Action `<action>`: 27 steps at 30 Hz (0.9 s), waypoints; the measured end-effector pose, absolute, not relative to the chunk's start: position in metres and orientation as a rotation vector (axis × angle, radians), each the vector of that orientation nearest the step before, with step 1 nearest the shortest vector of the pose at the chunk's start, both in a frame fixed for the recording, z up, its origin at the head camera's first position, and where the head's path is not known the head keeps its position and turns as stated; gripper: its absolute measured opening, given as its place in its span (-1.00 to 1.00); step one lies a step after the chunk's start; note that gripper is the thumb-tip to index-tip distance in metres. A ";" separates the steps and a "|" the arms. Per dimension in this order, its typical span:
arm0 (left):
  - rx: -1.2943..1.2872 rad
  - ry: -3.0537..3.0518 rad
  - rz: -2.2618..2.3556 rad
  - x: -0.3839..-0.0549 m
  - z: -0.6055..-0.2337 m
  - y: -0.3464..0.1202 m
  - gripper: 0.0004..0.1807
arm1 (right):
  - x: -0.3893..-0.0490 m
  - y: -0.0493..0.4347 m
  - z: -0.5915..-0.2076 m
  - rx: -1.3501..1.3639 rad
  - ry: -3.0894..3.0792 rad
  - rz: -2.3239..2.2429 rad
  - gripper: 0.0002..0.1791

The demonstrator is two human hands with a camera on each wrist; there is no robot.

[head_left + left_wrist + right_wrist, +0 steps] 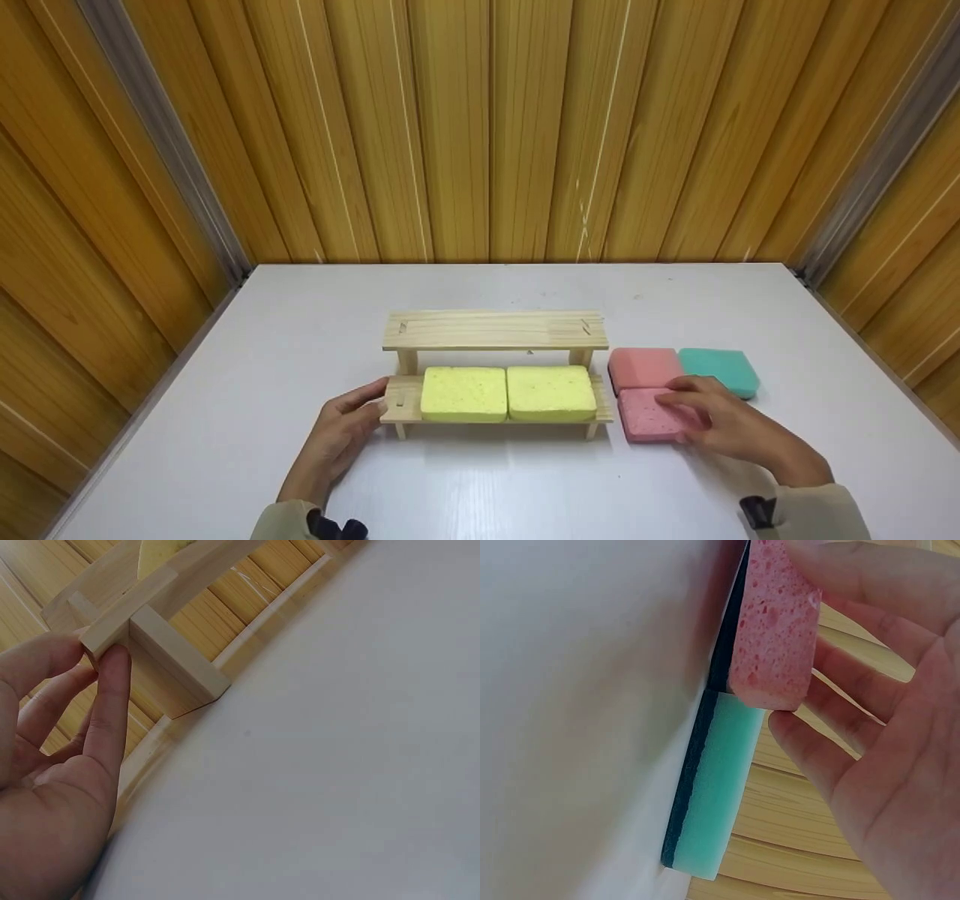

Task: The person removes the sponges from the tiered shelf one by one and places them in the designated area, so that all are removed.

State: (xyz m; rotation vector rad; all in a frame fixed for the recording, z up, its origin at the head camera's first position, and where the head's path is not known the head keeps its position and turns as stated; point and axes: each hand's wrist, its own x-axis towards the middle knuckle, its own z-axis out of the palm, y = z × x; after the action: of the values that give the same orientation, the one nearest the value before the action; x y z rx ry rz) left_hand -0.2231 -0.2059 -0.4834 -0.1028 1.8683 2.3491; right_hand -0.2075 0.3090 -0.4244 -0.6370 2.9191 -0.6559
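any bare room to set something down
Bare: the table left of the left hand and in front of the rack; the upper shelf. Crowded: the lower shelf, under yellow sponges; right of it, pink sponges, green sponge, the right hand.

Surface point(225, 465): white, slightly glossy, small specks toward far edge.
Two-tier wooden rack point(495, 330): standing on surface, around mid-width.
Lower shelf point(406, 409): left yellow sponge point(464, 394), right yellow sponge point(551, 392), side by side.
Right of rack: coral sponge point(645, 367), teal sponge point(716, 369) adjoining, dark layer down.
Nearer side: pink sponge point(645, 415), by coral one; contact with surface unclear.
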 end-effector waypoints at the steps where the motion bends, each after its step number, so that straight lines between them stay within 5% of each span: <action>1: -0.106 1.870 2.348 -0.223 -0.483 -0.206 -0.40 | -0.207 0.309 -0.425 -0.637 2.919 -0.653 -0.46; 27: -0.095 1.877 2.333 -0.224 -0.484 -0.207 -0.38 | -0.208 0.310 -0.425 -0.685 2.924 -0.677 -0.47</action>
State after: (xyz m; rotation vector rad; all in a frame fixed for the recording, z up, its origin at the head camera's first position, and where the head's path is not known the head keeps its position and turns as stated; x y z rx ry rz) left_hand -0.2242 -0.2067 -0.4839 -0.0946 1.8769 2.3328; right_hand -0.2076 0.3105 -0.4252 -0.6851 2.9242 -0.6766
